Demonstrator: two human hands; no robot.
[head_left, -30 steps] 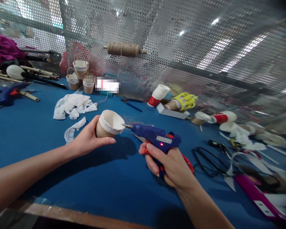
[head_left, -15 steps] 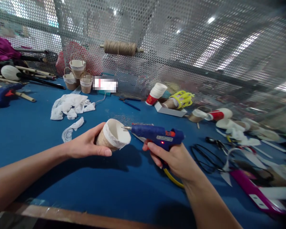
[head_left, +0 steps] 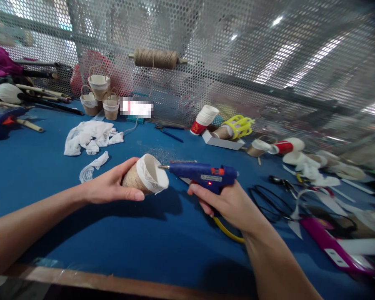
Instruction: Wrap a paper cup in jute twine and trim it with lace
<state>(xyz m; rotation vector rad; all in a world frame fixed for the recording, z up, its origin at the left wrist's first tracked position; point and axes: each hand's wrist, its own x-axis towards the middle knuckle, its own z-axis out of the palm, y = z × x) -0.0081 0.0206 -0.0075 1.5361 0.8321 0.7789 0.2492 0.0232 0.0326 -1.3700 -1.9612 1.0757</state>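
Observation:
My left hand (head_left: 111, 186) is wrapped round a twine-covered paper cup (head_left: 145, 179) with a white lace band at its rim, tipped on its side with the mouth facing right. My right hand (head_left: 229, 204) grips a blue hot glue gun (head_left: 203, 174) with its red light on. The metal nozzle points left and reaches the cup's rim. A yellow cord hangs below the gun.
On the blue table (head_left: 143, 241) lie white lace scraps (head_left: 89, 136), three finished small cup baskets (head_left: 98, 98), a stack of paper cups (head_left: 204, 120), a yellow plastic holder (head_left: 240, 126), black scissors (head_left: 268, 202) and a second glue gun (head_left: 1, 121). A twine spool (head_left: 156, 58) hangs on the perforated metal screen.
The cup has tilted further onto its side, its mouth turning toward the gun. The glue gun has levelled out and its nozzle stays at the cup's rim.

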